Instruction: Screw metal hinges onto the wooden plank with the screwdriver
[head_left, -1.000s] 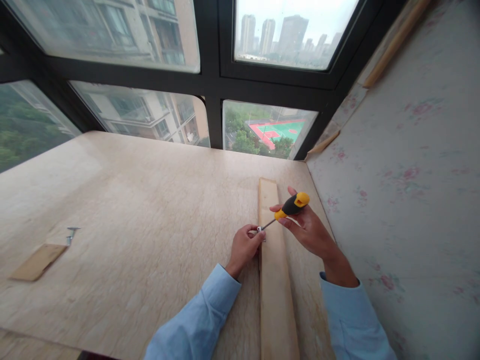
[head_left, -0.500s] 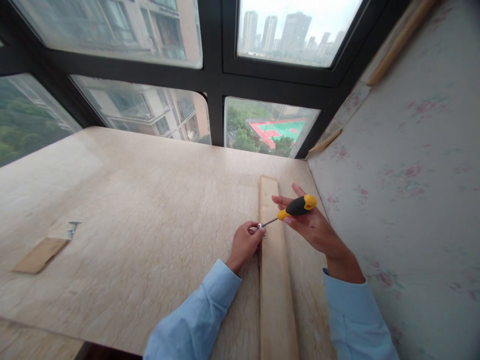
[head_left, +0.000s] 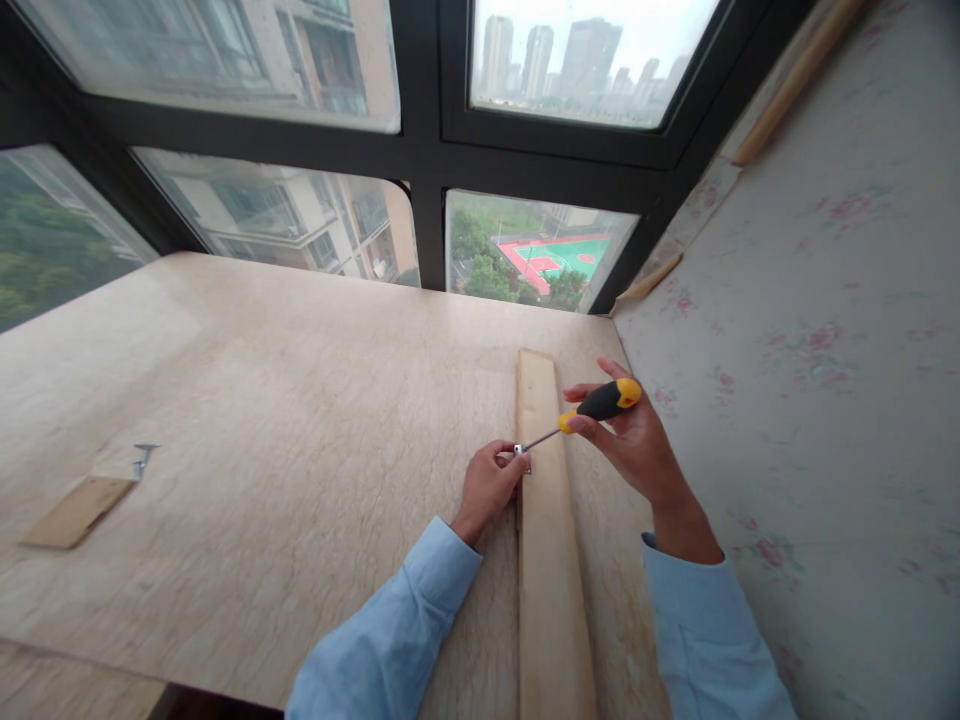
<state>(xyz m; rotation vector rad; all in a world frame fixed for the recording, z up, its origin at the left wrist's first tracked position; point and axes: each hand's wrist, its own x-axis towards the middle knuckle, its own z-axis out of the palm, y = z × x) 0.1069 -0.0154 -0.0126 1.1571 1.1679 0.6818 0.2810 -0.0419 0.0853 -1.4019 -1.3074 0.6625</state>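
Observation:
My right hand (head_left: 634, 440) holds a yellow-and-black screwdriver (head_left: 600, 403) by its handle, between thumb and fingers, with some fingers stretched out. Its thin shaft slants down to the left, and the tip meets a small metal bracket (head_left: 518, 451) at the left edge of a wooden board (head_left: 551, 560). Pinched on that bracket are the thumb and fingers of my left hand (head_left: 491, 487), which partly cover it. Whether a screw sits under the tip is too small to tell. The board lies flat, running away from me.
At the left of the marble-patterned surface (head_left: 300, 450) lie a thin brown wooden piece (head_left: 79, 512) and some small metal hardware (head_left: 144, 458). Dark-framed windows (head_left: 424, 150) stand behind. A flowered wall (head_left: 825, 350) rises close to my right arm.
My right hand and the screwdriver handle have shifted slightly right and up. The tip stays at the bracket, and my left hand keeps its place.

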